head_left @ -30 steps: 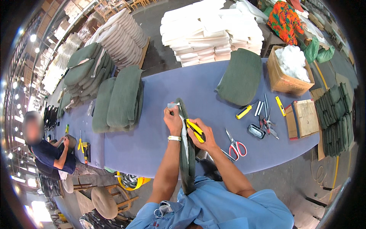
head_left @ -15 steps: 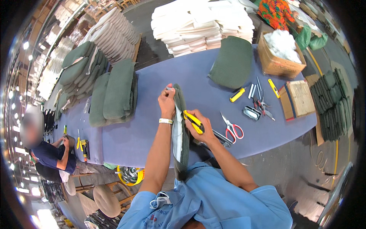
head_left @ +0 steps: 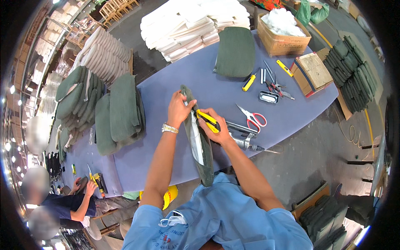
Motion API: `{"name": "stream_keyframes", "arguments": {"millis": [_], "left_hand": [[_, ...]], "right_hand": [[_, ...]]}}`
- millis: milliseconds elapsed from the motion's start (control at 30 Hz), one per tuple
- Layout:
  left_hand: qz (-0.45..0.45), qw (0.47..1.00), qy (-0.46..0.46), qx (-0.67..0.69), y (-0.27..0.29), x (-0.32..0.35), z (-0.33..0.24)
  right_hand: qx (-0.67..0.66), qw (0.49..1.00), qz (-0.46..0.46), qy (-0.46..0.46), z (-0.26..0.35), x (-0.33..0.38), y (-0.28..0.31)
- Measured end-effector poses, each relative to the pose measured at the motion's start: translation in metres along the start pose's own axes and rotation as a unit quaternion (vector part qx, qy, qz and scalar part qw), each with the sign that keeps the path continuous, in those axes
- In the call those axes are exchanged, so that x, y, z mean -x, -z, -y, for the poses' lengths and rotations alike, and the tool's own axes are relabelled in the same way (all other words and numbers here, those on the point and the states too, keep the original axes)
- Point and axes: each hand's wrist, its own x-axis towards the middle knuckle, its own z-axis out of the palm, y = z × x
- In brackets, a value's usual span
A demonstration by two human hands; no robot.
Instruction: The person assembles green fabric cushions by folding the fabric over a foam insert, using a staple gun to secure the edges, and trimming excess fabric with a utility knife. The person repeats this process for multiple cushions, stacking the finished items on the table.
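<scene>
A dark green fabric cushion [head_left: 206, 160] stands on its edge in front of me, its lower end against my blue shirt. Along its side a long opening shows white material [head_left: 195, 143]. My left hand [head_left: 179, 109] is closed around the far end, thumb at the edge of the opening. In my right hand [head_left: 216, 127] is a yellow and black utility knife [head_left: 208, 121], its tip at the opening close to my left thumb. The blade itself is too small to make out.
Red-handled scissors [head_left: 253, 118], a power drill [head_left: 250, 144], a small tin [head_left: 268, 97] and pliers [head_left: 280, 89] lie to the right. Green cushions [head_left: 123, 112] are stacked at left. A carton of white stuffing [head_left: 283, 41] stands far right. A co-worker [head_left: 71, 206] sits at left.
The knife has moved up the opening, nearer my left hand. The cushion's far end leans more to the left. My view has turned, so the table looks tilted and the drill shows more.
</scene>
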Motion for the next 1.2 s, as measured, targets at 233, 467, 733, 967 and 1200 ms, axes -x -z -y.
{"name": "stream_keyframes", "arguments": {"millis": [233, 467, 733, 967, 1200], "left_hand": [[-0.038, 0.978, -0.198, -0.052, 0.018, 0.008, 0.006], [0.149, 0.954, 0.021, 0.260, 0.015, -0.003, 0.022], [0.183, 0.893, 0.118, 0.394, 0.002, -0.010, 0.042], [0.203, 0.850, 0.167, 0.457, 0.012, -0.015, 0.056], [0.218, 0.802, 0.201, 0.519, 0.018, -0.017, 0.063]], "right_hand": [[0.055, 0.998, -0.021, 0.029, 0.006, 0.005, -0.022], [0.062, 0.997, -0.038, 0.021, 0.008, -0.001, -0.020], [0.074, 0.996, -0.047, 0.027, 0.016, 0.010, -0.028], [0.060, 0.998, -0.004, 0.020, 0.025, 0.030, -0.026], [0.058, 0.998, -0.013, 0.014, 0.035, 0.071, -0.023]]}}
